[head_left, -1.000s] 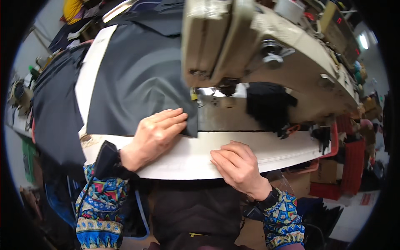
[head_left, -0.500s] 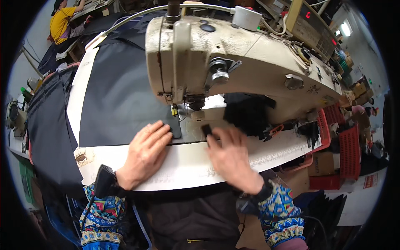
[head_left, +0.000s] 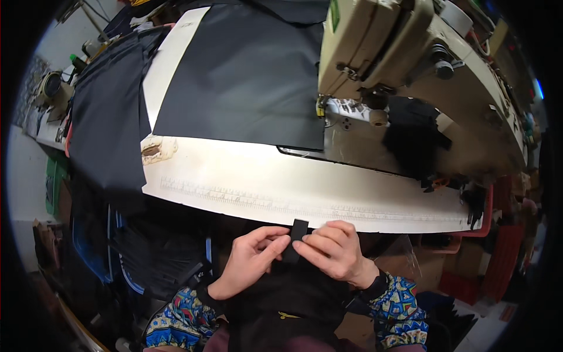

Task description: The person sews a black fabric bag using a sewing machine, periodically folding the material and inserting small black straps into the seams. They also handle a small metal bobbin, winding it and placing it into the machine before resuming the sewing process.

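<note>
Head view: black strip (head_left: 299, 231) between left hand (head_left: 248, 263) and right hand (head_left: 337, 252)
Right pinches it; left is narrow, grip unclear to me.

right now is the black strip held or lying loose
Held: the right hand pinches the black strip, thumb against it; whether the left hand also grips it, cannot tell.

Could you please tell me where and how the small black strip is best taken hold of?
I'd probably pinch the black strip by its long edges, just below the free far end, the left hand and right hand each coming from its own side: the strip looks narrow, and that end juts between them.
</note>
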Motion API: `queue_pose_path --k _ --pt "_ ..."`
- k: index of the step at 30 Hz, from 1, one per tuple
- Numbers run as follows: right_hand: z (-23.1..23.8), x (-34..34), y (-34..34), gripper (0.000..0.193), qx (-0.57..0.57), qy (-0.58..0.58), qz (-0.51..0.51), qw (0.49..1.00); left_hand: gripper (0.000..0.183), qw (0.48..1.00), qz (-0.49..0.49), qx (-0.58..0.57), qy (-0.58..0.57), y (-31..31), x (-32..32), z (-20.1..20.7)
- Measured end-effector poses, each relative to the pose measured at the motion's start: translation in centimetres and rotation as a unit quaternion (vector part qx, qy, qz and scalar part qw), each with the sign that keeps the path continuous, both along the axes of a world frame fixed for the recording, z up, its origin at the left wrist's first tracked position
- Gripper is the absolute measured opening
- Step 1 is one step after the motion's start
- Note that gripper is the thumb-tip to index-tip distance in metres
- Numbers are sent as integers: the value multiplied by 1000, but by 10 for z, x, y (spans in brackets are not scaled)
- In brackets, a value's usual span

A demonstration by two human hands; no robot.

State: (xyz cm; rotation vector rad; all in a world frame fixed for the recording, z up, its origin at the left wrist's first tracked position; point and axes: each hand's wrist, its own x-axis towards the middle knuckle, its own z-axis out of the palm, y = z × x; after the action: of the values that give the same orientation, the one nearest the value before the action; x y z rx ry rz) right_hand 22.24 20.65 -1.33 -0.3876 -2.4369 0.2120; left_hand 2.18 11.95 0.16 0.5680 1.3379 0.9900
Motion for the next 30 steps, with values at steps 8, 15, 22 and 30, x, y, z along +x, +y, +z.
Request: queue_pose_path --k 8,15,22,30 --pt "13 -12 -36 27 -182 114 -79 973 17 982 80 58 -160 -8 13 -8" --pt "27 -20 -39 10 -458 213 -153 849 14 973 81 152 -151 -5 17 -3" --pt "20 -23 -40 8 -534 233 -196 789 9 973 104 170 -113 1 24 3" --pt "55 -17 31 19 -177 -14 -116 977 8 976 18 205 74 30 -21 9"
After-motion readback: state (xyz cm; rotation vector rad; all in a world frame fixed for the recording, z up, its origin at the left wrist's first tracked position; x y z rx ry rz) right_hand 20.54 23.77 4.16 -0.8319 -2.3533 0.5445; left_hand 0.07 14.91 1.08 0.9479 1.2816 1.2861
